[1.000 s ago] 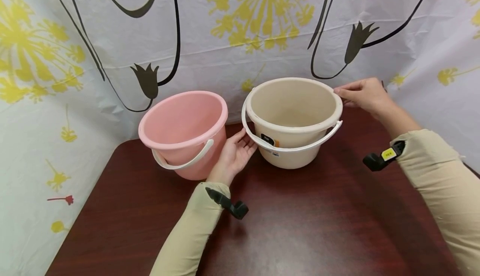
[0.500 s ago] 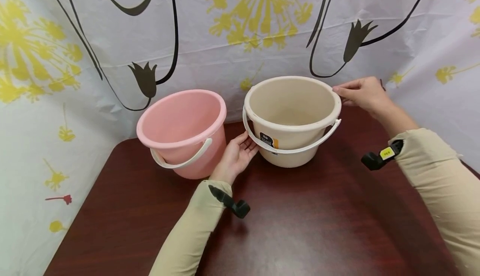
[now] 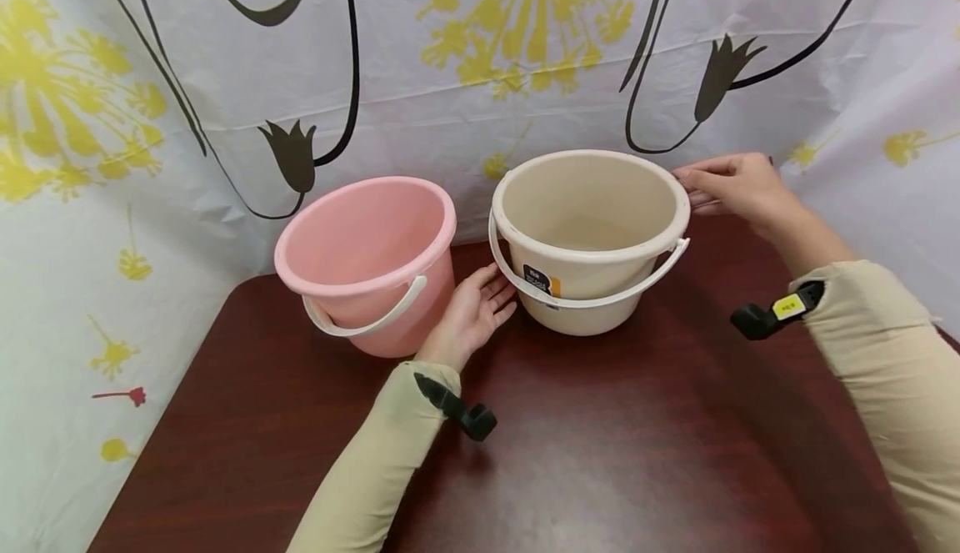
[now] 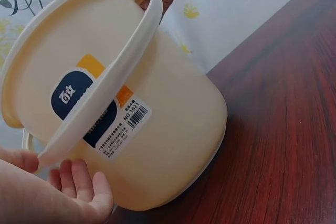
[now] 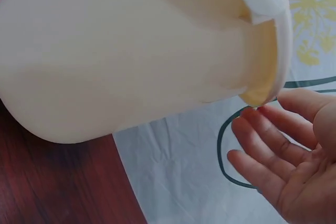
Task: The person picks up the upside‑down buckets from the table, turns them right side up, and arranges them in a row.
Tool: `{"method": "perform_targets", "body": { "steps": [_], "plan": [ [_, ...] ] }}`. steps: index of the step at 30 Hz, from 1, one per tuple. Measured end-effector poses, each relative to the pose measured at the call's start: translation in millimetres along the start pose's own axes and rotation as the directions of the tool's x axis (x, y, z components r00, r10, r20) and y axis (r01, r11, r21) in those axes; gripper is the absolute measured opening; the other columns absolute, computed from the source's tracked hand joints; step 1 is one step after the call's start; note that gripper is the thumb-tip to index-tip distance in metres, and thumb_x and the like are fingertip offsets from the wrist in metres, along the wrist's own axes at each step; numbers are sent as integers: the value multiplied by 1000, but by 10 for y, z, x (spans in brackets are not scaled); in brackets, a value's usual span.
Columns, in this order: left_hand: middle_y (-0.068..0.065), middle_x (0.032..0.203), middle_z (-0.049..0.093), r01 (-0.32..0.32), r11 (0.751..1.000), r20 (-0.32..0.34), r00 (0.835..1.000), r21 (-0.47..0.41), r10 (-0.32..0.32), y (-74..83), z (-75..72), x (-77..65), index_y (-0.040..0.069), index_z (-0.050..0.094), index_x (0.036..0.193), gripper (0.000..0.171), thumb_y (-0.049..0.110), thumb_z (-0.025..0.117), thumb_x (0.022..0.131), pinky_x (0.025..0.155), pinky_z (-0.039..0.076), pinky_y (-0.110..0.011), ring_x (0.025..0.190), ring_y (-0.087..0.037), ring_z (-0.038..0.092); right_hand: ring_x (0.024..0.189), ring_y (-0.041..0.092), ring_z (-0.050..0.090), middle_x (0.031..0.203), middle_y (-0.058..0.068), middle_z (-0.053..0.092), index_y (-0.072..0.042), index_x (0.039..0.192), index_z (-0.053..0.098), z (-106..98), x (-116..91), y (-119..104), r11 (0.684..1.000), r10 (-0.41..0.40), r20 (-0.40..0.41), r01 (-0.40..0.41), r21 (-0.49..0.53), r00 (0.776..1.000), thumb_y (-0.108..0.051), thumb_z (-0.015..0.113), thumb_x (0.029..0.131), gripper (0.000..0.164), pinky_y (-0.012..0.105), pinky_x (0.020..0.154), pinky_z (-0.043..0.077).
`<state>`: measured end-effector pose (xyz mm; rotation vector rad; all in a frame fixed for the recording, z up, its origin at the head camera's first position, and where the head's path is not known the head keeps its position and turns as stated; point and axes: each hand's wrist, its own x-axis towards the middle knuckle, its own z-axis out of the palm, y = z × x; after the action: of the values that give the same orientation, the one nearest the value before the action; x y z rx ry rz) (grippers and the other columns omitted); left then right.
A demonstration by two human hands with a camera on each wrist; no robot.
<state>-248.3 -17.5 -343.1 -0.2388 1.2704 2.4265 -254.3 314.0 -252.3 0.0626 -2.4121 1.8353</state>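
Note:
A cream bucket [image 3: 577, 278] with a white handle [image 3: 600, 301] hanging across its front stands upright on the table. My left hand [image 3: 472, 315] is at its left side, palm up, fingers loosely bent beside the wall; in the left wrist view the thumb lies close to the lower end of the handle. At the right side, my right hand [image 3: 738, 190] is by the rim. The right wrist view shows its fingers spread and slightly bent, fingertips at the rim's edge without gripping it. A pink bucket [image 3: 405, 311] with a white handle stands left of my left hand.
A dark red-brown table [image 3: 585, 436] lies under both buckets. Behind it hangs a white curtain [image 3: 420, 144] with yellow and grey flower prints, close to the buckets. A label [image 4: 126, 129] with a barcode is on the cream bucket's front.
My right hand has loosened from the cream bucket's rim and shifted slightly right. The left hand stays almost where it was, and both buckets stand in the same places.

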Motion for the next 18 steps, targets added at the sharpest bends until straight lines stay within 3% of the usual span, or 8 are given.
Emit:
{"method": "perform_targets", "body": {
  "steps": [3, 8, 11, 18],
  "plan": [
    [-11, 118, 47, -11, 1000, -33, 999, 23, 12, 24, 0, -60, 5, 46, 117, 27, 22, 43, 97, 99, 32, -41, 121, -28, 40, 68, 6, 65, 77, -9, 68, -25, 85, 72, -42, -68, -28, 999, -34, 4, 34, -7, 999, -21, 64, 87, 10, 22, 59, 52],
    [-6, 99, 50, -20, 998, -70, 997, 53, 23, 73, -19, -208, 6, 49, 108, 20, 22, 45, 96, 88, 37, -36, 108, -25, 45, 75, 5, 64, 85, -10, 68, -24, 95, 72, -43, -239, -130, 991, -106, 28, 108, -79, 994, -19, 63, 88, 13, 19, 63, 51],
    [-4, 93, 50, -22, 996, -50, 998, 84, 26, 96, -30, -325, 6, 49, 107, 19, 21, 44, 96, 86, 38, -35, 99, -21, 47, 78, 3, 63, 86, -11, 68, -25, 97, 71, -8, -361, -202, 974, -157, 48, 163, -158, 986, -16, 63, 88, 15, 17, 64, 50],
    [-2, 93, 52, -14, 983, 16, 1000, 181, 11, 159, -39, -642, 6, 48, 110, 22, 21, 42, 96, 83, 40, -33, 88, -16, 50, 75, 1, 63, 85, -10, 69, -7, 108, 68, 128, -673, -363, 906, -267, 89, 282, -317, 960, -11, 64, 86, 22, 13, 65, 48]
  ]
}}
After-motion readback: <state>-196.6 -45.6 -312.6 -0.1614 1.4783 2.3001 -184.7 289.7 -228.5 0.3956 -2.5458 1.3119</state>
